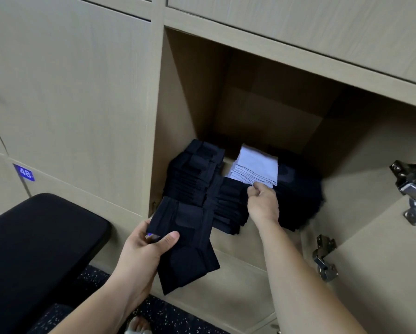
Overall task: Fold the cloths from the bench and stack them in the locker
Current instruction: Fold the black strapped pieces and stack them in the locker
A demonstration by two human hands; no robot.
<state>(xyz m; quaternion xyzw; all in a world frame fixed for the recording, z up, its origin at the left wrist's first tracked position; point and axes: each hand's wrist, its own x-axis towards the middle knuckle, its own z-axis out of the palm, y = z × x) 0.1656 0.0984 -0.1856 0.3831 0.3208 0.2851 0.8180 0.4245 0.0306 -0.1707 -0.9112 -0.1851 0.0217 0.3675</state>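
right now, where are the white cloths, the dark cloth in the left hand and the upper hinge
white cloths [257,162]: head view, top sheet of the stack
dark cloth [192,261]: head view, lower folded half
upper hinge [411,189]: head view, metal arm

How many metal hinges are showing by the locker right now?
2. The upper hinge is at the picture's right edge. The lower hinge is below it, nearer the locker opening. Both sit on the wooden panel right of the opening. More may lie out of view.
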